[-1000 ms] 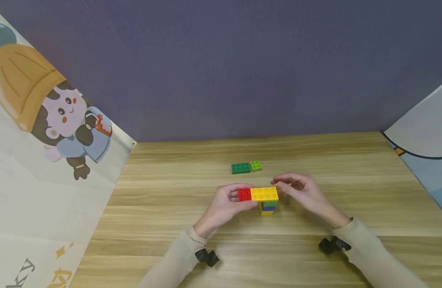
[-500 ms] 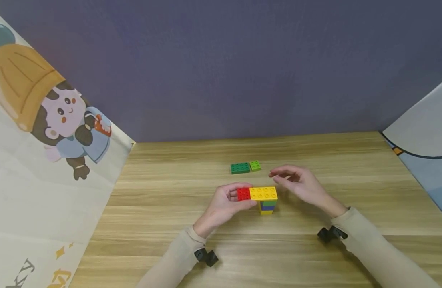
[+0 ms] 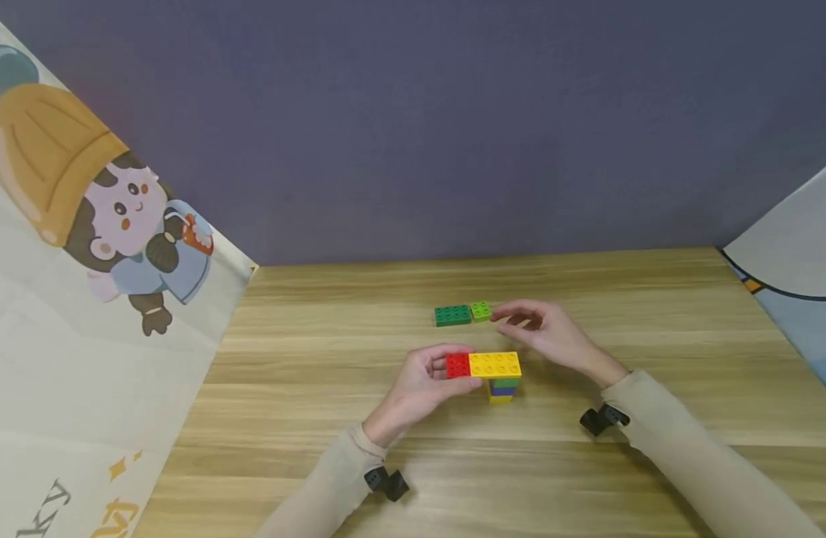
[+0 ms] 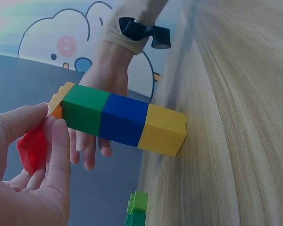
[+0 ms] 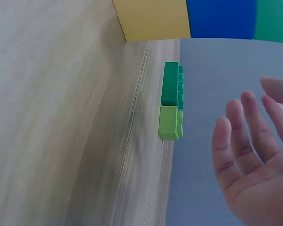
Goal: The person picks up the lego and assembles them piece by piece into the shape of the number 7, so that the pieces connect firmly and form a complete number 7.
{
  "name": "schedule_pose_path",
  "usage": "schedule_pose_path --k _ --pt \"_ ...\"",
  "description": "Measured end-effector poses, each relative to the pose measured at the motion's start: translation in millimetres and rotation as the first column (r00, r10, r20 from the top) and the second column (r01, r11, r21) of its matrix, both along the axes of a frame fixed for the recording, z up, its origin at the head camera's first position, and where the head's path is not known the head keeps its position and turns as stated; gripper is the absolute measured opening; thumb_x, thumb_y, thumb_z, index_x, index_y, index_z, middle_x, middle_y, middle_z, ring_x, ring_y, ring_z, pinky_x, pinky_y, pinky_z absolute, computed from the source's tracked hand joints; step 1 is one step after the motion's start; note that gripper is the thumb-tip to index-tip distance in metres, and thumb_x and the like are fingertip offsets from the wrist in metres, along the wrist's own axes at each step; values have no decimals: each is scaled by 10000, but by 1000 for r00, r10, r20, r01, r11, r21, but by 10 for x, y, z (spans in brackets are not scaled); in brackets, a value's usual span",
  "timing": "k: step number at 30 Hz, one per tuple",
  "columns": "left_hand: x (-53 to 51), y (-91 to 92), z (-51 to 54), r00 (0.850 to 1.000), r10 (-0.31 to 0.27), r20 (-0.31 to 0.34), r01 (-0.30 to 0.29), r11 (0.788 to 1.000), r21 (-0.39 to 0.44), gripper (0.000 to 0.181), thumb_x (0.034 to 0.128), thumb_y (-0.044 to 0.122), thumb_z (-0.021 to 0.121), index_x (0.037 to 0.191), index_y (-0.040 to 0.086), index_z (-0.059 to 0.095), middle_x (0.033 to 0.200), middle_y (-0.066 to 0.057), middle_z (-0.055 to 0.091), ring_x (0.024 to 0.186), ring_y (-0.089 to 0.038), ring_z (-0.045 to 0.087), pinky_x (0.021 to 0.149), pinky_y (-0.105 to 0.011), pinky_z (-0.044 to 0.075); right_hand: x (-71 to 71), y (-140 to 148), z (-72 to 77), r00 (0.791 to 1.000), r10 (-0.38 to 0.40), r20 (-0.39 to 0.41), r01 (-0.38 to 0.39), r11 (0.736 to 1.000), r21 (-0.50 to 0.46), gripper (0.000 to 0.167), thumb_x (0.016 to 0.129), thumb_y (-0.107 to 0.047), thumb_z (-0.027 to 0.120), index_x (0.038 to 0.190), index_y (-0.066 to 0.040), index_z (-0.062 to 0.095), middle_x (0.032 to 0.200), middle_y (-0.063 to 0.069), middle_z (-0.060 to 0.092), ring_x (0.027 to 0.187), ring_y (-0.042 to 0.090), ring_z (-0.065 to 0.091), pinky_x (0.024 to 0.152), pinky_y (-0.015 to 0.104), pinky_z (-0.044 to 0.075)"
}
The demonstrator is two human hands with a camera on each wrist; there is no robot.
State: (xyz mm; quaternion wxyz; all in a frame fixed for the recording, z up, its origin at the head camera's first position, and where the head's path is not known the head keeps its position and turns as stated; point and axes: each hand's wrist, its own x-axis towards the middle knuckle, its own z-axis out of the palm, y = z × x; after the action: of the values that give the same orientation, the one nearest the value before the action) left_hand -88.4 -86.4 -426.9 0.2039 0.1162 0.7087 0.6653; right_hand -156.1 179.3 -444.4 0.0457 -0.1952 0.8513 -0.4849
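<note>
Toy bricks form an upright stack on the table, with yellow, blue (image 4: 123,119) and green (image 4: 86,109) bricks from the bottom up. Across its top lies a long yellow brick (image 3: 495,365), overhanging to the left, with a red brick (image 3: 457,365) at its left end. My left hand (image 3: 423,385) pinches this overhanging end between thumb and fingers. My right hand (image 3: 544,332) hovers over the table behind the stack, fingers loosely bent, holding nothing. Its fingertips are close to the right side of a small lime-green brick (image 3: 480,311); in the right wrist view they look apart from it.
A longer dark green brick (image 3: 452,315) lies just left of the lime one. The wooden table (image 3: 305,448) ends at a blue-grey panel (image 3: 413,134) at the back. Printed panels (image 3: 63,388) stand at the left and right sides.
My right hand has moved away from the stack, back and to the left, toward the lime-green brick. The left hand keeps its hold, and the stack stays in place.
</note>
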Motion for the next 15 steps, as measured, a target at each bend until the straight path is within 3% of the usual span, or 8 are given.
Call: schedule_pose_path --k 8,15 --pt "14 5 11 1000 1 -2 -1 1000 -5 472 940 102 814 1392 61 683 1274 -157 766 1009 -138 762 881 -261 631 -154 -144 -66 999 18 50 -19 1000 5 363 1006 -216 747 1329 -54 716 1305 148 751 1022 247 754 827 330 622" --pt "8 16 13 1000 7 -1 -7 1000 -12 490 936 107 816 1400 41 672 1265 -165 769 1001 -127 757 857 -242 629 -253 -264 -202 991 54 120 -56 998 18 351 1017 -169 729 1345 -47 703 1346 174 727 1098 319 754 876 392 647"
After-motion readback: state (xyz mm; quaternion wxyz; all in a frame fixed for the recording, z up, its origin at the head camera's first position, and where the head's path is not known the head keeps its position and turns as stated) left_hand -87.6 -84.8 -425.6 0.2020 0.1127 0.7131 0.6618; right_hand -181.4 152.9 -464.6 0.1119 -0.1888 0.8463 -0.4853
